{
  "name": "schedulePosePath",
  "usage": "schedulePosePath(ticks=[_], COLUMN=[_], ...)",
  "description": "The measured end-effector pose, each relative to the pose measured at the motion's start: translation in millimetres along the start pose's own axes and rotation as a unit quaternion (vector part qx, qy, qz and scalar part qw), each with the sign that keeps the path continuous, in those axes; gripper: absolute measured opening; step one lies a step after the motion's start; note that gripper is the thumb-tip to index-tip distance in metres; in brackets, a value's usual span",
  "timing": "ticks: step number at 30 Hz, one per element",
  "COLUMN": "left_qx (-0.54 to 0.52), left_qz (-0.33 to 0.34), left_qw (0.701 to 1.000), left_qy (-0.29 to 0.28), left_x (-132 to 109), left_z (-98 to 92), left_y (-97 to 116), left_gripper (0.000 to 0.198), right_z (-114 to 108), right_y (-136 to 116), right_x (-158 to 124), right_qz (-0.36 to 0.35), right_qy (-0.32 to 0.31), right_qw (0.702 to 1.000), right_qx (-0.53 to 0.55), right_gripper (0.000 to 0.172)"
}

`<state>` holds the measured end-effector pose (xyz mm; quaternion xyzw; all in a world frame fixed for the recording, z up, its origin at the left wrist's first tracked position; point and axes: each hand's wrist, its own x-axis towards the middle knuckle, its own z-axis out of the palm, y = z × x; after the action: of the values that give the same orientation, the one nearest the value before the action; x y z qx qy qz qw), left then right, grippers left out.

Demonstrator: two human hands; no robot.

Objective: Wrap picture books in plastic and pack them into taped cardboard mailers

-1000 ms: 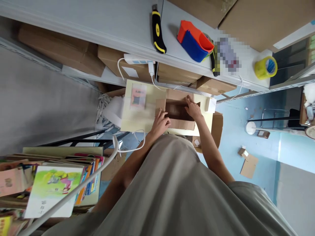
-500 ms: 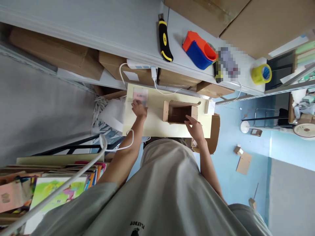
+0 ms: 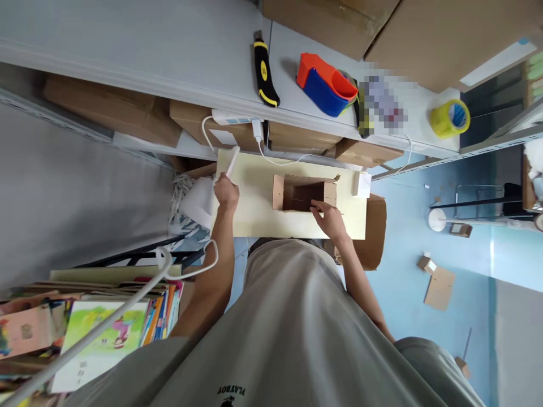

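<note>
My left hand (image 3: 226,191) is closed around a thin pinkish-white booklet (image 3: 232,161), held up on edge over the left end of the pale yellow board (image 3: 254,223). Its cover is turned away, so I cannot read it. On the middle of the board lies an open cardboard box (image 3: 278,192) with its flaps folded out and its inside dark. My right hand (image 3: 331,220) grips the near wall of this box toward its right end, the fingertips over the rim. A small white box (image 3: 362,185) stands at the board's right end.
The shelf (image 3: 169,51) above holds a utility knife (image 3: 265,70), an orange-and-blue tape dispenser (image 3: 326,85) and a yellow tape roll (image 3: 449,118). A white cable (image 3: 284,164) hangs onto the board. Stacked books (image 3: 106,322) and a white pole (image 3: 106,328) are at lower left.
My left hand has taken hold of the booklet that lay flat on the board and tilted it up, moving slightly left. My right hand stays at the box rim. The view has shifted a little.
</note>
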<state>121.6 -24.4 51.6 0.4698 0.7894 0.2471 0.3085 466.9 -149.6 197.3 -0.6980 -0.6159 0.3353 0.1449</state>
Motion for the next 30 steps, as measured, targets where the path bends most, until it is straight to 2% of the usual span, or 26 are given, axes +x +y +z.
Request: schedulePosePath(ticks=[3,4,6,8,11,15,17,20,23,27,30], left_qx=[-0.029,-0.064,-0.14,-0.192,-0.207,-0.187,-0.207,-0.293,-0.385,-0.479,-0.487], left_qz=[0.005,0.034,0.076,0.08,0.075,0.091,0.105,0.107,0.076,0.02,0.01], left_qw=[0.996,0.994,0.987,0.978,0.974,0.974,0.966,0.937,0.901,0.852,0.841], left_qy=[0.086,0.085,0.038,-0.014,-0.063,-0.092,-0.111,-0.156,-0.183,-0.212,-0.237], left_x=[-29,-44,-77,-113,-163,-211,-224,-233,-235,-235,-229], left_z=[-35.7,-44.2,-52.8,-50.3,-34.0,-12.1,-3.1,11.4,25.8,35.3,36.2], left_y=[14,23,45,73,118,166,179,183,179,176,174], left_gripper=[0.025,0.027,0.034,0.041,0.049,0.047,0.048,0.055,0.061,0.064,0.065], right_z=[-5,-8,-14,-22,-33,-41,-44,-54,-66,-73,-72], right_y=[-7,-12,-26,-41,-55,-46,-32,-8,11,28,37], right_x=[13,16,20,21,21,25,28,32,35,37,38], right_qz=[-0.045,-0.062,-0.096,-0.126,-0.149,-0.123,-0.098,-0.062,-0.038,-0.001,0.023], right_qy=[0.0,-0.005,-0.011,0.005,0.038,0.011,0.01,-0.003,-0.031,-0.004,-0.027], right_qw=[0.992,0.984,0.967,0.955,0.952,0.957,0.956,0.95,0.943,0.931,0.906], right_qx=[0.12,0.165,0.235,0.267,0.266,0.264,0.276,0.305,0.331,0.365,0.421], right_gripper=[0.041,0.045,0.051,0.051,0.049,0.066,0.076,0.084,0.078,0.071,0.064])
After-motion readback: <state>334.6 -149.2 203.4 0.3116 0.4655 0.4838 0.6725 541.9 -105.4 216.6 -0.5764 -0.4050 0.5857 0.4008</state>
